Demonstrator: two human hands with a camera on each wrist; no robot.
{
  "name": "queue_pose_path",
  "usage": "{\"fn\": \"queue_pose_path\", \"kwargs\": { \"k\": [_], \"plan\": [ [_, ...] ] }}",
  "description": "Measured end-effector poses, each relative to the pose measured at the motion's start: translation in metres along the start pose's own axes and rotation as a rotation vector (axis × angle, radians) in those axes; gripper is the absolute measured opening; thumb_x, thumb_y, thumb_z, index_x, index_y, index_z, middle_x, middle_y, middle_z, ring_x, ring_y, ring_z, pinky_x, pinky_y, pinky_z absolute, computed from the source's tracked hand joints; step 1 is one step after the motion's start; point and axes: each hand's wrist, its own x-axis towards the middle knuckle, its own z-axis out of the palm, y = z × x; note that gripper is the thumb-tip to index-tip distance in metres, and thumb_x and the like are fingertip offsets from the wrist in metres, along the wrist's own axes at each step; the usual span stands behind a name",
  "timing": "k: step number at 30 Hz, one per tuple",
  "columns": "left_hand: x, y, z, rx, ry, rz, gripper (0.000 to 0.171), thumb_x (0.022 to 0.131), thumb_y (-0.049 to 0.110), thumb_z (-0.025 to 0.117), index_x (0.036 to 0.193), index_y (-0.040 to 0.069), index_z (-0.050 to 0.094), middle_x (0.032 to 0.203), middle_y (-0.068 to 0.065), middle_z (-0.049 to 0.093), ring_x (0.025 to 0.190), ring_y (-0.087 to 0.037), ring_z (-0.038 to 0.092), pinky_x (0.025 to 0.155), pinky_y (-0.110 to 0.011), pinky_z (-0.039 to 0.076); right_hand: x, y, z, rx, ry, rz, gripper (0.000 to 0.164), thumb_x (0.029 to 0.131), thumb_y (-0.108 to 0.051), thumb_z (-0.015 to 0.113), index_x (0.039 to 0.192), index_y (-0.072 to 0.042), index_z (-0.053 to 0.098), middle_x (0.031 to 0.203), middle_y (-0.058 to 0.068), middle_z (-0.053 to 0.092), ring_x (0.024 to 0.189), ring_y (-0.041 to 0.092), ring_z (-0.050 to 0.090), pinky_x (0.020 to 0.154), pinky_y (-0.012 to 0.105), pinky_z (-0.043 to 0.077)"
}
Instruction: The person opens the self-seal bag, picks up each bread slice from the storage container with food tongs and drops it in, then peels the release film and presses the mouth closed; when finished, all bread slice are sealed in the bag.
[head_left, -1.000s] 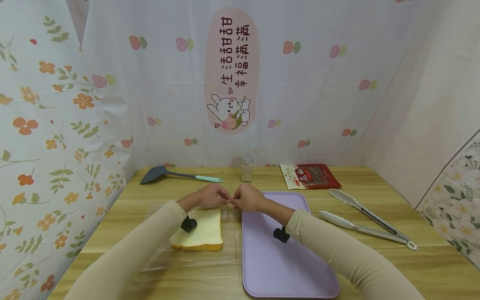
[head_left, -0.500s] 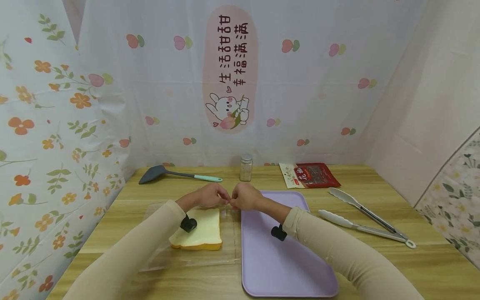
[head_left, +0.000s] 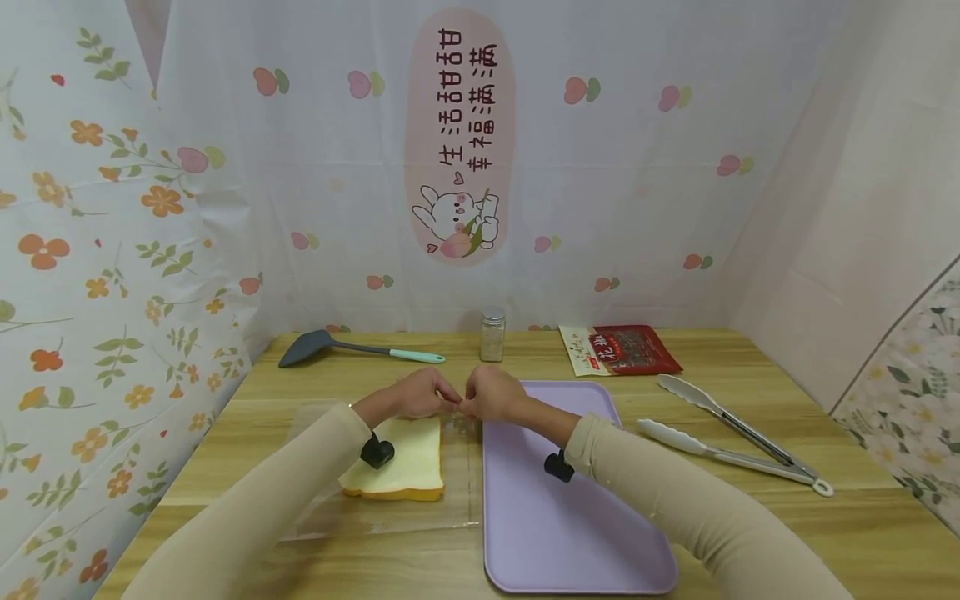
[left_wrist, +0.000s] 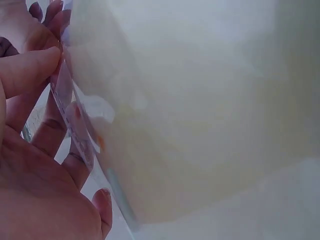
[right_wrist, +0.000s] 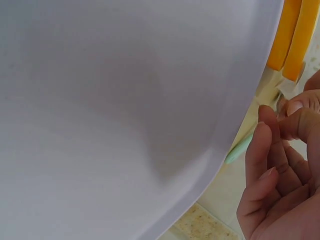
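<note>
Two slices of bread with orange crusts lie stacked inside a clear plastic bag, left of the middle of the table. At the bag's far right corner, my left hand pinches the edge of the plastic between thumb and finger. My right hand meets it there, its fingertips pinching the same corner. In the left wrist view the thumb presses on the bag's edge, and the pale bread shows blurred through the film. The right wrist view has both crusts beside my fingers.
A lilac tray lies right of the bag, under my right forearm. Metal tongs rest farther right. Along the back are a spatula, a glass jar and a red spice packet. A printed curtain hangs behind.
</note>
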Motion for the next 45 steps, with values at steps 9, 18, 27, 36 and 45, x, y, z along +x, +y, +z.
{"fn": "queue_pose_path", "kwargs": {
  "k": [9,18,27,36,45],
  "plan": [
    [0.002,0.001,0.001,0.038,0.044,-0.074,0.018,0.095,0.01,0.063,0.103,0.005,0.079,0.102,-0.005,0.075,0.085,-0.009,0.063,0.087,-0.038,0.051,-0.002,0.007,-0.002,0.075,0.03,-0.037,0.025,0.088,-0.013,0.07,0.063,-0.011,0.07,0.052,-0.01,0.059,0.048,0.005,0.047,0.045,0.019,0.035],
    [0.001,0.001,0.003,0.04,0.059,-0.109,0.016,0.096,0.012,0.064,0.097,0.008,0.079,0.093,0.0,0.075,0.073,-0.008,0.059,0.099,-0.06,0.037,-0.005,0.016,0.0,0.202,0.054,-0.129,0.022,0.086,-0.003,0.066,0.063,-0.005,0.067,0.057,0.002,0.066,0.048,0.003,0.05,0.047,0.018,0.04],
    [0.001,0.005,0.004,0.095,0.071,-0.099,0.014,0.096,0.012,0.065,0.097,0.011,0.079,0.093,0.001,0.075,0.086,-0.012,0.064,0.099,-0.056,0.04,-0.009,0.017,0.004,0.256,0.108,-0.096,0.021,0.084,-0.004,0.064,0.064,-0.007,0.067,0.054,-0.004,0.061,0.045,0.003,0.049,0.045,0.018,0.037],
    [0.001,0.008,0.005,0.247,0.101,-0.136,0.013,0.095,0.021,0.067,0.091,0.024,0.079,0.087,0.015,0.072,0.087,-0.009,0.062,0.091,-0.06,0.026,-0.012,0.016,0.007,0.406,0.082,0.077,0.021,0.087,-0.004,0.062,0.068,0.002,0.069,0.057,0.008,0.065,0.04,0.007,0.054,0.044,0.018,0.042],
    [0.003,0.011,0.006,0.306,0.104,-0.151,0.014,0.096,0.023,0.067,0.088,0.027,0.078,0.086,0.018,0.071,0.088,-0.009,0.061,0.087,-0.057,0.024,-0.014,0.013,0.007,0.397,0.094,0.164,0.026,0.088,-0.007,0.063,0.062,-0.003,0.066,0.052,0.0,0.061,0.04,0.012,0.056,0.043,0.019,0.039]
  ]
}}
